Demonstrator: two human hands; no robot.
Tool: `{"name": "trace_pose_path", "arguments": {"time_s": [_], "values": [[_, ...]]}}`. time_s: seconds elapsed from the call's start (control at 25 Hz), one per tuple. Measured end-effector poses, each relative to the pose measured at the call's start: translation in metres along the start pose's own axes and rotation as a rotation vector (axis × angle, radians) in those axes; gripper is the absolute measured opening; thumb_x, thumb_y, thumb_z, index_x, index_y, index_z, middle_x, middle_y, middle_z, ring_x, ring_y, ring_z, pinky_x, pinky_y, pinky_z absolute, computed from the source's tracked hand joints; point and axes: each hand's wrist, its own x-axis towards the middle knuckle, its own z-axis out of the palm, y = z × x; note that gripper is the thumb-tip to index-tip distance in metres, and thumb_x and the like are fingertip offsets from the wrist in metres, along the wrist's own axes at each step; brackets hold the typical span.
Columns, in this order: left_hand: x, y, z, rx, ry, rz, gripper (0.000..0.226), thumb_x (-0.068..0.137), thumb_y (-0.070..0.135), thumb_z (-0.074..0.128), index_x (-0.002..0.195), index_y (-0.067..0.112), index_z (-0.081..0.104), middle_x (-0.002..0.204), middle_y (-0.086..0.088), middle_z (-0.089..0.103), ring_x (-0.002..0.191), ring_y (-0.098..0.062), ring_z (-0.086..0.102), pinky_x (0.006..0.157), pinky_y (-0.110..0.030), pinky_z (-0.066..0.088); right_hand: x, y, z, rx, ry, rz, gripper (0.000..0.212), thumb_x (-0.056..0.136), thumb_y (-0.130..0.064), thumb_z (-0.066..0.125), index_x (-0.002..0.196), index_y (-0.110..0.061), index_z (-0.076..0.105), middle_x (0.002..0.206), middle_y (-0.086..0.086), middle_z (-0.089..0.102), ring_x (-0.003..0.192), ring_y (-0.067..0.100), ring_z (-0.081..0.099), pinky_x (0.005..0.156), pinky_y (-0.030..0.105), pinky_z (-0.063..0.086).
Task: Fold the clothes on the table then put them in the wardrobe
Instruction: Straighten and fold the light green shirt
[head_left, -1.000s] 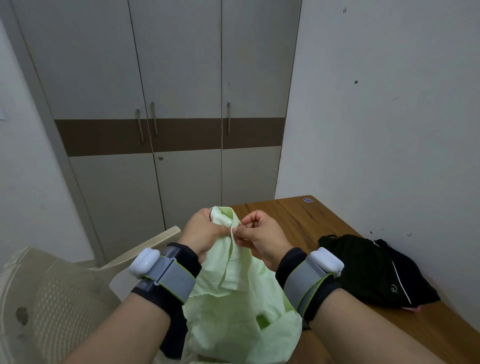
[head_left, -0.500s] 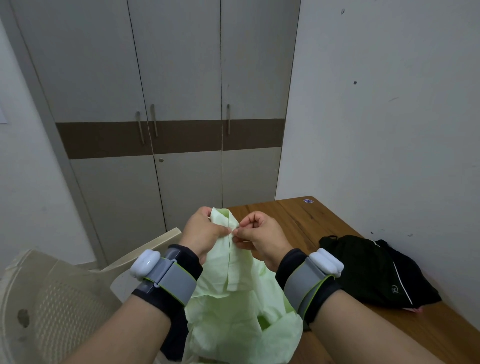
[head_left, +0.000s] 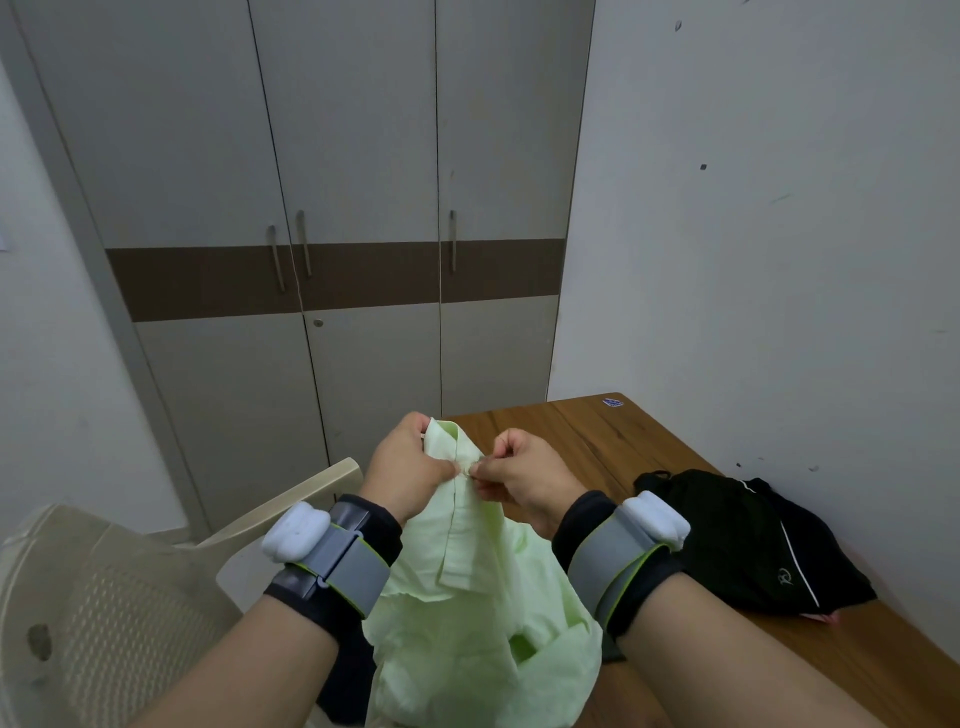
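Note:
A pale green shirt (head_left: 478, 613) hangs in front of me above the near edge of the wooden table (head_left: 587, 441). My left hand (head_left: 410, 473) grips its upper edge near the collar. My right hand (head_left: 524, 478) pinches the same edge right beside it, fingertips touching at what looks like a button. A black garment (head_left: 753, 540) lies crumpled on the table against the right wall. The wardrobe (head_left: 353, 197) stands ahead with all its doors closed.
A beige plastic chair (head_left: 114, 608) stands at the lower left, its arm reaching toward the table. A small blue sticker (head_left: 613, 401) marks the table's far corner. The white wall (head_left: 779, 234) runs along the table's right side. Both wrists wear grey bands with white modules.
Both hands have kept their pinch on the shirt's top edge with only small finger movements. The shirt has shifted slightly; the black garment has not moved.

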Motion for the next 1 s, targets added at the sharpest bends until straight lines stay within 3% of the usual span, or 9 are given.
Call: {"name": "trace_pose_path", "arguments": {"time_s": [0.08, 0.16, 0.32, 0.48, 0.6, 0.68, 0.76, 0.88, 1.0], "values": [[0.000, 0.001, 0.000, -0.006, 0.004, 0.022, 0.034, 0.073, 0.009, 0.074, 0.098, 0.019, 0.053, 0.095, -0.006, 0.068, 0.089, -0.026, 0.065, 0.079, -0.040, 0.053, 0.001, 0.002, -0.002, 0.312, -0.028, 0.156, 0.035, 0.085, 0.012, 0.056, 0.071, -0.014, 0.038, 0.060, 0.007, 0.053, 0.042, 0.011, 0.055, 0.043, 0.019, 0.050], [0.000, 0.001, 0.001, -0.025, 0.006, 0.026, 0.032, 0.073, 0.009, 0.074, 0.092, 0.023, 0.052, 0.094, -0.007, 0.069, 0.088, -0.026, 0.066, 0.080, -0.041, 0.054, 0.001, 0.003, -0.002, 0.385, -0.042, 0.216, 0.029, 0.086, 0.010, 0.057, 0.077, -0.013, 0.042, 0.061, 0.006, 0.055, 0.043, 0.011, 0.055, 0.043, 0.019, 0.050], [0.001, 0.002, 0.001, -0.141, 0.000, -0.002, 0.034, 0.072, 0.003, 0.073, 0.088, 0.025, 0.051, 0.092, -0.012, 0.070, 0.085, -0.032, 0.068, 0.078, -0.049, 0.056, -0.002, 0.003, -0.004, 0.010, -0.020, 0.080, 0.028, 0.084, 0.003, 0.062, 0.104, -0.013, 0.052, 0.094, 0.009, 0.059, 0.071, 0.015, 0.059, 0.057, 0.021, 0.052], [0.000, 0.014, 0.004, -0.204, -0.011, 0.027, 0.035, 0.073, 0.002, 0.069, 0.087, 0.027, 0.050, 0.094, -0.013, 0.069, 0.088, -0.032, 0.067, 0.081, -0.050, 0.055, -0.008, 0.000, 0.006, -0.455, -0.170, -0.105, 0.085, 0.078, -0.020, 0.072, 0.144, -0.031, 0.021, 0.126, -0.001, 0.054, 0.109, 0.020, 0.058, 0.076, 0.025, 0.050], [0.000, 0.031, 0.002, -0.306, -0.073, 0.077, 0.025, 0.076, 0.006, 0.068, 0.087, 0.024, 0.053, 0.095, -0.013, 0.068, 0.088, -0.028, 0.066, 0.084, -0.046, 0.054, 0.004, -0.011, 0.013, -0.585, 0.065, -0.286, 0.040, 0.086, -0.015, 0.055, 0.126, -0.018, 0.048, 0.113, 0.007, 0.065, 0.103, 0.026, 0.061, 0.084, 0.038, 0.051], [0.005, 0.037, -0.010, -0.436, -0.119, 0.094, 0.013, 0.087, 0.006, 0.061, 0.091, 0.017, 0.056, 0.090, -0.006, 0.066, 0.081, -0.018, 0.064, 0.078, -0.036, 0.054, 0.013, -0.024, 0.013, -0.496, 0.144, -0.323, 0.023, 0.083, -0.004, 0.048, 0.096, -0.016, 0.062, 0.093, 0.008, 0.067, 0.091, 0.030, 0.063, 0.077, 0.042, 0.053], [0.016, 0.026, -0.030, -0.359, -0.095, 0.131, 0.015, 0.091, 0.007, 0.057, 0.103, 0.016, 0.056, 0.094, 0.001, 0.061, 0.087, -0.013, 0.060, 0.076, -0.027, 0.048, 0.018, -0.045, 0.009, -0.245, 0.156, -0.281, 0.030, 0.082, 0.007, 0.044, 0.081, -0.019, 0.059, 0.079, 0.008, 0.061, 0.076, 0.028, 0.058, 0.063, 0.036, 0.047], [0.034, -0.024, -0.045, 0.064, -0.130, 0.028, 0.060, 0.085, 0.001, 0.059, 0.138, 0.018, 0.037, 0.137, -0.004, 0.044, 0.127, -0.021, 0.044, 0.094, -0.028, 0.039, 0.014, -0.090, -0.005, 0.256, 0.071, -0.255, 0.033, 0.088, 0.013, 0.039, 0.090, -0.016, 0.055, 0.081, 0.010, 0.059, 0.074, 0.025, 0.057, 0.062, 0.035, 0.052], [0.038, -0.069, -0.036, 0.360, -0.216, -0.145, 0.093, 0.077, 0.004, 0.067, 0.150, 0.018, 0.011, 0.150, -0.014, 0.029, 0.130, -0.030, 0.042, 0.095, -0.032, 0.044, 0.013, -0.131, -0.022, 0.517, 0.008, -0.307, 0.033, 0.092, 0.005, 0.042, 0.120, -0.009, 0.053, 0.098, 0.015, 0.062, 0.083, 0.028, 0.063, 0.066, 0.039, 0.059]]}}
